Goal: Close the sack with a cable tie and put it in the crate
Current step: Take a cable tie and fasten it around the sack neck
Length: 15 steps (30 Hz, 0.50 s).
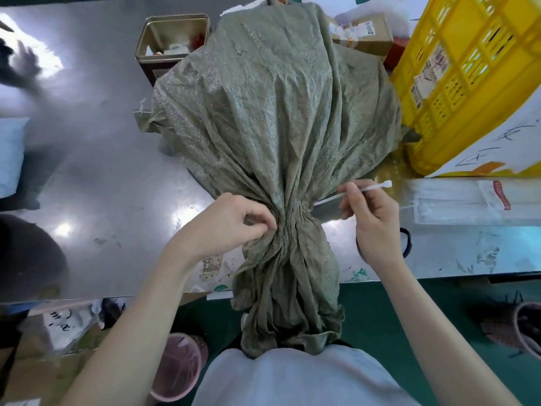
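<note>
A grey-green woven sack (272, 112) lies on a shiny metal table (102, 171), its bulging body stretching away from the person and its neck gathered into tight pleats near the table's front edge, the loose mouth of the cloth spilling over the edge against a white shirt (298, 379). The left hand (234, 221) is clenched on the gathered neck from the left side, fingers and thumb pinching the folds. The right hand (371, 218) grips a white cable tie (363, 189) between thumb and fingertips; the tie's square head points right, toward a clear packet (468, 200) of more white ties, and its tail runs in behind the pleats on the sack's right side. Whether it goes all the way around the neck cannot be told. A yellow slatted plastic crate (468, 68) stands tilted at the table's far right corner, just beside the sack, with a worn paper label (430, 74) stuck on its side whose print is too blurred to read. A white sheet (497, 142) leans on the crate's near side and bears handwritten black strokes that cannot be made out. Behind the sack sit an open gold-coloured tin (172, 42) and a cardboard box (363, 33) with a barcode sticker. A pink basket (178, 364) stands on the green floor (409, 312) below.
</note>
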Each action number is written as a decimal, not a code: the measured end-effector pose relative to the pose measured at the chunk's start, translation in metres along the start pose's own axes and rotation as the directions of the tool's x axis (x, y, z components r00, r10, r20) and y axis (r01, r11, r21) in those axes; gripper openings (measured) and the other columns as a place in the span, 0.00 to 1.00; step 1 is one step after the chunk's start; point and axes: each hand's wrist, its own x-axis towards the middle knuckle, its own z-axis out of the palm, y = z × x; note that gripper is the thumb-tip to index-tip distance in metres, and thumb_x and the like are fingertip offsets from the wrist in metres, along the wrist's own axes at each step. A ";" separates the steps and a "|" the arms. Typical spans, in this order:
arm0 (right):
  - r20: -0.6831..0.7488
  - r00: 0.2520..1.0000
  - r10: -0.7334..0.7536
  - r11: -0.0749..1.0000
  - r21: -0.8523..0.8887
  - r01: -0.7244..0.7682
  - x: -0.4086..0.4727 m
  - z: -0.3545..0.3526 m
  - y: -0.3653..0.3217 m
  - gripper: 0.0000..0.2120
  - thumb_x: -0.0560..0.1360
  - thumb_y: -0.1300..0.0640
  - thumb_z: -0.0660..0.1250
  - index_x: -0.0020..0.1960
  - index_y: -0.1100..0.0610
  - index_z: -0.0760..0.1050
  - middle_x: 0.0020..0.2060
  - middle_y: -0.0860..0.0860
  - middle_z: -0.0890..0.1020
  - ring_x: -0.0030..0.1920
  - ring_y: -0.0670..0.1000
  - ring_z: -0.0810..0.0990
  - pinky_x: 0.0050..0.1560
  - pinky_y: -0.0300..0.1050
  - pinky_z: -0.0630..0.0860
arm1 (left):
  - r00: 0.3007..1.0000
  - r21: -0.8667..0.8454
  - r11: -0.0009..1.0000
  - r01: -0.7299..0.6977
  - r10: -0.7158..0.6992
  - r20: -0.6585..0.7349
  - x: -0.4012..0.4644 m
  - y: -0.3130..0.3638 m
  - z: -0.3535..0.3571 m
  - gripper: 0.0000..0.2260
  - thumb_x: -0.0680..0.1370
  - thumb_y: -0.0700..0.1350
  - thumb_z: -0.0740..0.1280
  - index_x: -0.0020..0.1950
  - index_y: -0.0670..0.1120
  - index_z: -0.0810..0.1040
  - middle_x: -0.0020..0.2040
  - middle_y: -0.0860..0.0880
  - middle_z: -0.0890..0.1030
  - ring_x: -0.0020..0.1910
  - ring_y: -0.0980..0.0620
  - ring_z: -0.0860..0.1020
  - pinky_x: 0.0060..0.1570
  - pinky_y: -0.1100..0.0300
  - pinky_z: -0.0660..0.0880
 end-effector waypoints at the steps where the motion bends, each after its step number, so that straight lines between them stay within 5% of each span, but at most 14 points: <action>1: 0.013 1.000 0.003 1.000 -0.012 -0.002 -0.002 -0.001 0.001 0.10 0.80 0.62 0.59 0.44 0.55 0.77 0.31 0.45 0.78 0.31 0.45 0.73 0.35 0.38 0.72 | 1.000 -0.014 1.000 -0.004 0.004 0.024 0.002 0.000 0.000 0.08 0.76 0.41 0.68 0.46 0.52 0.85 0.39 0.56 0.85 0.34 0.63 0.78 0.35 0.73 0.70; 4: 0.037 0.999 0.023 0.999 -0.035 -0.022 -0.006 -0.001 0.003 0.09 0.80 0.61 0.59 0.46 0.61 0.77 0.31 0.46 0.77 0.31 0.46 0.73 0.36 0.39 0.71 | 0.998 -0.063 0.998 -0.030 0.033 0.053 0.009 0.002 0.003 0.05 0.75 0.43 0.70 0.45 0.51 0.85 0.35 0.58 0.84 0.33 0.59 0.79 0.35 0.68 0.73; 8: 0.012 0.999 0.046 0.998 -0.042 -0.045 -0.010 -0.002 0.005 0.10 0.80 0.62 0.59 0.46 0.60 0.78 0.32 0.48 0.77 0.31 0.46 0.73 0.35 0.39 0.71 | 0.992 -0.161 0.986 -0.051 0.068 0.103 0.018 0.001 0.010 0.09 0.72 0.47 0.74 0.52 0.52 0.83 0.37 0.60 0.83 0.30 0.60 0.69 0.35 0.71 0.67; 13: -0.052 0.996 0.076 0.997 0.028 -0.074 -0.010 -0.007 -0.003 0.12 0.80 0.65 0.59 0.41 0.57 0.76 0.35 0.55 0.76 0.30 0.43 0.73 0.35 0.34 0.72 | 0.992 -0.119 0.985 -0.125 0.123 -0.023 0.023 -0.011 0.021 0.09 0.79 0.43 0.67 0.48 0.57 0.83 0.39 0.57 0.83 0.36 0.46 0.79 0.39 0.53 0.76; 15: -0.062 0.993 0.100 0.995 0.036 -0.097 -0.010 -0.009 -0.003 0.10 0.79 0.64 0.61 0.41 0.58 0.76 0.34 0.53 0.76 0.30 0.43 0.74 0.36 0.33 0.73 | 0.986 -0.122 0.982 -0.141 0.129 -0.106 0.024 -0.014 0.026 0.10 0.79 0.41 0.65 0.45 0.54 0.83 0.38 0.54 0.81 0.34 0.56 0.77 0.39 0.63 0.72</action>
